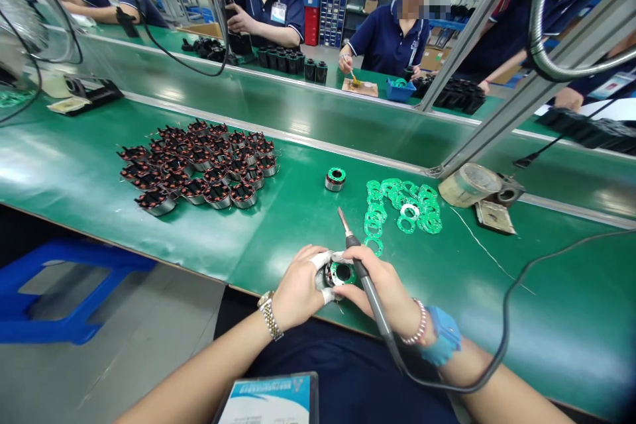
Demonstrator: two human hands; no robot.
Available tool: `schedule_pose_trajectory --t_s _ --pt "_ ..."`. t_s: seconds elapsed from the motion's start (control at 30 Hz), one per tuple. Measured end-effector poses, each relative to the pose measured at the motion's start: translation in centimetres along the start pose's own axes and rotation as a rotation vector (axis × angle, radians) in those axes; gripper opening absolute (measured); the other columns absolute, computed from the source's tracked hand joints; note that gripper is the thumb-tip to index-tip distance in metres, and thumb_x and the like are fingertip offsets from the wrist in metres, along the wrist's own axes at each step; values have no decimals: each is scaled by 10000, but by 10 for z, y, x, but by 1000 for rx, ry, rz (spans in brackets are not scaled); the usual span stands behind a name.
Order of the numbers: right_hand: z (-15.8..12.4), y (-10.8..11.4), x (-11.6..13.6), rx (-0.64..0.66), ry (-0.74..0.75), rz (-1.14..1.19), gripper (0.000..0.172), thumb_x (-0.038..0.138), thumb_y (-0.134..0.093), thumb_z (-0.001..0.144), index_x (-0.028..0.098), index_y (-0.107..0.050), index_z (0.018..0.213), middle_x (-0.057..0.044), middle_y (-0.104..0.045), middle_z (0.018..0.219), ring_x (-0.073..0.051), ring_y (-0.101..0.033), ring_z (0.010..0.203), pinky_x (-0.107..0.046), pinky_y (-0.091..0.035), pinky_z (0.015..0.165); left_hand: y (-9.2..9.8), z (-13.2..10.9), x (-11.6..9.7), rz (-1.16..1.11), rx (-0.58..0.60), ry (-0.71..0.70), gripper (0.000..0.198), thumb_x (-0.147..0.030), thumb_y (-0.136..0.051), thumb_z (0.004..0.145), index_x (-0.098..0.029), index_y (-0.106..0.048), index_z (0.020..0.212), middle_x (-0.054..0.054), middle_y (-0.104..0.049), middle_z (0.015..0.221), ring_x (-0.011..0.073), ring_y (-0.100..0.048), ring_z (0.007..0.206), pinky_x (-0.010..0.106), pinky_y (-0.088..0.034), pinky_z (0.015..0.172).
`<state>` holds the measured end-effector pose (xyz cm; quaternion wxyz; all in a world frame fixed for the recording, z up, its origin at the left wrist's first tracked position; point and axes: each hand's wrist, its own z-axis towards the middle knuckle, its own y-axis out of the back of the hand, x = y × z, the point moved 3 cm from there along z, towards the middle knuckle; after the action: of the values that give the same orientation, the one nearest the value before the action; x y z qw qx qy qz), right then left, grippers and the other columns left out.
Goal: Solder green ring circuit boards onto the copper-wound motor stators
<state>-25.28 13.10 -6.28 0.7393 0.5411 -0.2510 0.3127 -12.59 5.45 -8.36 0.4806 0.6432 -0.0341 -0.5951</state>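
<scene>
My left hand (301,281) is wrapped around a motor stator (330,274) near the table's front edge, with white coverings on some fingertips. A green ring-shaped circuit board (352,274) lies on top of the stator. My right hand (385,285) holds a soldering iron (370,295), its tip pointing up and away from the stator. Thumb and fingertips of this hand also touch the stator's side and board. Farther back, another stator (334,180) with a green board on top stands upright. Loose green ring boards (373,220) lie in overlapping rows to its right.
Many wound stators (199,162) stand grouped at the left. A round tin (470,184), a soldering stand (507,192) and a sponge tray (494,217) sit at the right. The iron's cable (507,305) crosses my right forearm. Co-workers (392,33) sit beyond the metal rail (298,139).
</scene>
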Motion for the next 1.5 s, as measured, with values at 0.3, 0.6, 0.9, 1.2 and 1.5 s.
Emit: schedule_pose_trajectory --t_s 0.3,0.6,0.9,1.2,1.5 --pt "2 -2 -3 -8 36 33 341 322 -625 762 234 -470 1053 -36 -580 910 -157 -571 774 -266 -485 700 -2 -1 3 19 -5 -3 455 -208 -672 635 -189 -547 1072 83 -582 1050 248 -524 998 457 -355 977" --pt "-4 6 -5 -11 63 3 394 345 -638 749 225 -450 1074 -53 -578 959 -169 -587 822 -280 -494 726 4 -2 3 -49 65 -50 691 -303 -723 604 -203 -427 1221 98 -543 1151 262 -503 1066 440 -396 949" --pt "-43 22 -3 -202 -83 -84 224 177 -540 805 245 -453 1000 -29 -598 861 -157 -608 725 -266 -504 679 9 -7 5 -118 81 9 538 -279 -585 747 -180 -435 1253 92 -543 1234 242 -505 1134 396 -392 986" --pt "-49 5 -1 -119 -151 -29 232 143 -474 821 237 -419 1026 -39 -597 885 -146 -589 679 -259 -486 654 0 -2 4 -42 -9 60 447 -356 -659 702 -198 -571 1111 62 -647 1082 224 -609 979 337 -491 869" --pt "-50 1 -13 -171 -244 88 326 177 -560 781 253 -400 1055 -49 -612 1001 -179 -631 841 -278 -506 723 -2 -4 7 4 15 40 462 -384 -602 753 -175 -536 1159 81 -629 1113 228 -591 1017 341 -483 879"
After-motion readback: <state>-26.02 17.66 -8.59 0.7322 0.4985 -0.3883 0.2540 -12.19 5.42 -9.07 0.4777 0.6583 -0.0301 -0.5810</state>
